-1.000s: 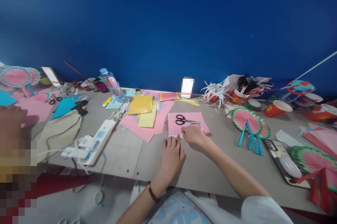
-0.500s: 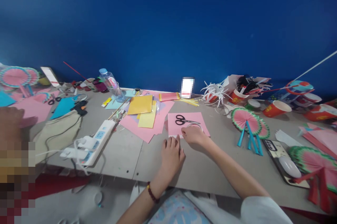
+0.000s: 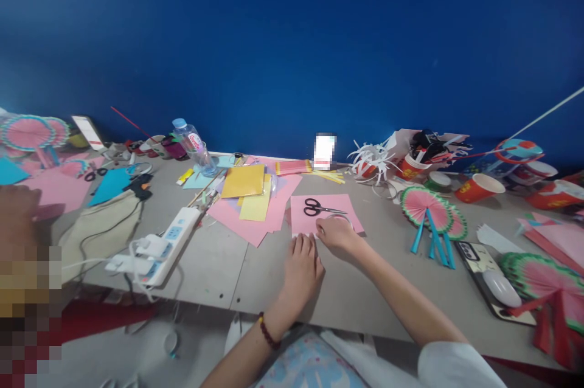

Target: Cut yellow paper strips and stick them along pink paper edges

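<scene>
A sheet of pink paper [image 3: 353, 208] lies in front of me, with a pair of black-handled scissors [image 3: 314, 207] resting on it. My left hand [image 3: 303, 263] lies with extended fingers at the paper's near edge, where a thin white strip shows. Just right of those fingertips, my right hand [image 3: 336, 235] is closed, fingers curled against the paper. A pale ring, which looks like a roll of tape [image 3: 343, 216], pokes out from behind this hand; the grip on it is partly hidden.
To the left are yellow paper packs [image 3: 244, 181], a power strip [image 3: 176, 245] and a water bottle [image 3: 191, 143]. A pink paper fan [image 3: 424, 208], a phone with a mouse [image 3: 500, 289] on it and red paper cups [image 3: 479, 188] stand right. Another person's hand [image 3: 18, 205] is far left.
My left hand has slid slightly right and its fingers have drawn closer together. My right hand has shifted a little to the right along the paper's edge.
</scene>
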Demonstrator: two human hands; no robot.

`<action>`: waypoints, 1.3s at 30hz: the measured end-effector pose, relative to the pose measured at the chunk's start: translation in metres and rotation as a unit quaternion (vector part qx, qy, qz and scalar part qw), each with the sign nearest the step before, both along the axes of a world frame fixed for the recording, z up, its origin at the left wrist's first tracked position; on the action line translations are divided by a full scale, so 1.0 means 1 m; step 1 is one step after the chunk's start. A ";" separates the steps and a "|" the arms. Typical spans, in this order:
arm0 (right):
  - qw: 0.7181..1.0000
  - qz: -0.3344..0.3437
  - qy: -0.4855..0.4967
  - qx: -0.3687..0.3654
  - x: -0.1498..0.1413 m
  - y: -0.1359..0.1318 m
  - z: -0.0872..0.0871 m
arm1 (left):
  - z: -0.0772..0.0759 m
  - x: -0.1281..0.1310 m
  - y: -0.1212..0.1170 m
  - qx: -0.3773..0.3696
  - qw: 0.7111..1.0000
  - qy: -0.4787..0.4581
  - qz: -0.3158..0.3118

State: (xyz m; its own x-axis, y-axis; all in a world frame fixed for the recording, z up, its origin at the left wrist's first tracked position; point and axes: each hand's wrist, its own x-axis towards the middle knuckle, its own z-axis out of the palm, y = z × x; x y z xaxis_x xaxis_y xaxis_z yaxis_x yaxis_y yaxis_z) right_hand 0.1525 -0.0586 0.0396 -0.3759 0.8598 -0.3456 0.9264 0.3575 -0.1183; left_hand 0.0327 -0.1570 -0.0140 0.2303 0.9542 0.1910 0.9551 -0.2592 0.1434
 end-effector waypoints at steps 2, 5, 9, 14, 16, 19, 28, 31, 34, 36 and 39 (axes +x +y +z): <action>1.000 -0.005 0.025 0.005 0.005 0.001 -0.001 | 0.001 0.001 0.000 0.003 1.000 -0.001 0.003; 0.994 -0.005 0.105 -0.027 0.017 0.003 -0.004 | 0.001 0.001 0.000 0.004 1.000 0.000 0.008; 0.976 0.006 0.199 -0.090 0.034 0.006 -0.010 | 0.002 0.000 -0.001 0.003 1.000 0.003 0.006; 0.977 -0.002 0.213 0.006 0.040 0.001 -0.012 | 0.001 0.000 -0.001 -0.001 1.000 0.002 0.004; 0.979 0.006 0.202 0.030 0.039 -0.002 -0.011 | 0.001 0.000 -0.001 -0.001 1.000 0.005 0.007; 0.984 0.019 0.170 0.047 0.038 -0.007 -0.008 | 0.002 0.000 -0.001 0.004 1.000 0.006 0.009; 0.999 0.022 0.011 0.034 0.020 -0.005 0.010 | 0.003 0.000 0.000 0.012 1.000 -0.003 0.012; 0.999 0.021 -0.024 0.026 0.013 -0.001 0.011 | 0.000 0.001 0.000 0.008 1.000 -0.008 0.012; 0.998 0.028 -0.043 0.025 0.009 0.001 0.010 | -0.001 0.000 0.000 0.007 1.000 -0.011 0.010; 0.998 0.031 -0.052 0.023 0.008 0.002 0.009 | -0.001 0.000 0.000 0.008 1.000 -0.011 0.009; 0.998 0.029 -0.061 0.016 0.007 0.002 0.009 | 0.000 -0.001 0.000 0.010 1.000 -0.009 0.008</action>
